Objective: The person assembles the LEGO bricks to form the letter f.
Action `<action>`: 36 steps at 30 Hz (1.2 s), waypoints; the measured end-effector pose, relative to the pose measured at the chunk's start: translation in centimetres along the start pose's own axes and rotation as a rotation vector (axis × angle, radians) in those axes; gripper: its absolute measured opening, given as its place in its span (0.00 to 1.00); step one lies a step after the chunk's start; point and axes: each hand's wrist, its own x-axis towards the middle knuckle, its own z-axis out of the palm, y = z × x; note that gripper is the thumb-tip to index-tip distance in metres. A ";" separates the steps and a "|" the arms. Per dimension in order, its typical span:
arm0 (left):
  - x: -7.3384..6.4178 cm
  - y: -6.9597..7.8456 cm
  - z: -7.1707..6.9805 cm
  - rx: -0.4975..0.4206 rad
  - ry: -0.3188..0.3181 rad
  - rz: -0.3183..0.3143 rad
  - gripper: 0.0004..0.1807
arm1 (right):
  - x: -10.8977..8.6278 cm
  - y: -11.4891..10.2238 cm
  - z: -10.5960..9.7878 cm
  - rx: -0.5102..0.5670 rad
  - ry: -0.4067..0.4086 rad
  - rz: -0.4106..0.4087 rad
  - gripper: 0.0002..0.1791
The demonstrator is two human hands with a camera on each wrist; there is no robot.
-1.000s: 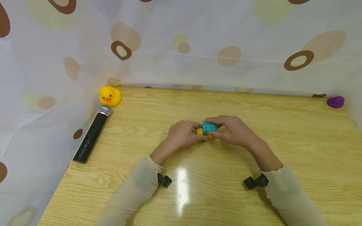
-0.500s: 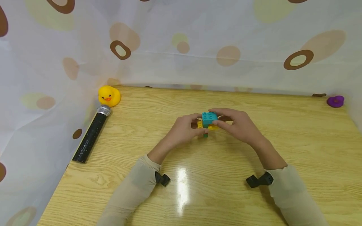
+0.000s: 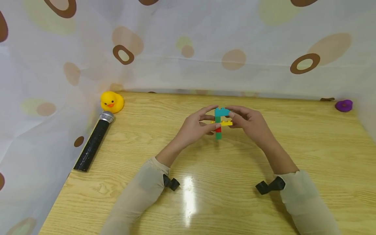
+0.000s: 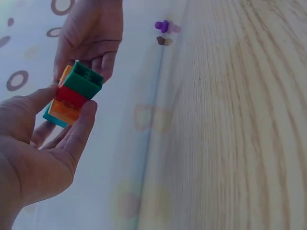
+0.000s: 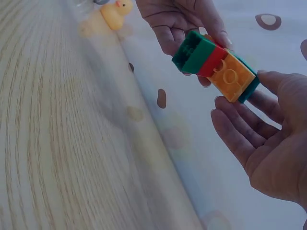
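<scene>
A stack of toy building bricks is held up above the table between both hands. From the top it shows a teal brick (image 3: 222, 112), a green brick (image 3: 217, 119), a flat yellow brick (image 3: 227, 123), a red brick (image 3: 218, 130) and a lower green brick (image 3: 218, 136). My left hand (image 3: 194, 129) pinches the stack from the left, its thumb across the yellow and red bricks. On the other side, my right hand (image 3: 254, 125) pinches the teal brick's right end. Both wrist views show the hollow underside of the lower green brick (image 5: 194, 51).
A yellow rubber duck (image 3: 112, 102) and a black microphone (image 3: 94, 142) lie along the table's left edge. At the far right corner sits a small purple duck (image 3: 344, 105). A patterned white sheet (image 3: 205, 75) hangs behind the wooden table (image 3: 223, 202).
Both hands have lifted the brick stack up from the table and tipped it, so its side and lower bricks now show. Earlier mainly the teal top was visible.
</scene>
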 end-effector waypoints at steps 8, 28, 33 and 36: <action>1.1 -0.4 0.2 -0.075 -0.024 -0.099 0.31 | 0.3 1.3 -0.2 0.129 -0.024 0.143 0.32; 3.8 -2.3 1.5 -0.114 -0.018 -0.353 0.28 | 1.1 4.1 -0.5 0.156 -0.132 0.334 0.31; 3.8 -2.4 1.8 -0.090 -0.015 -0.371 0.27 | 1.1 4.3 -0.4 0.131 -0.138 0.370 0.28; 3.7 -2.4 1.9 -0.072 -0.022 -0.370 0.28 | 1.1 4.5 -0.3 0.110 -0.141 0.380 0.27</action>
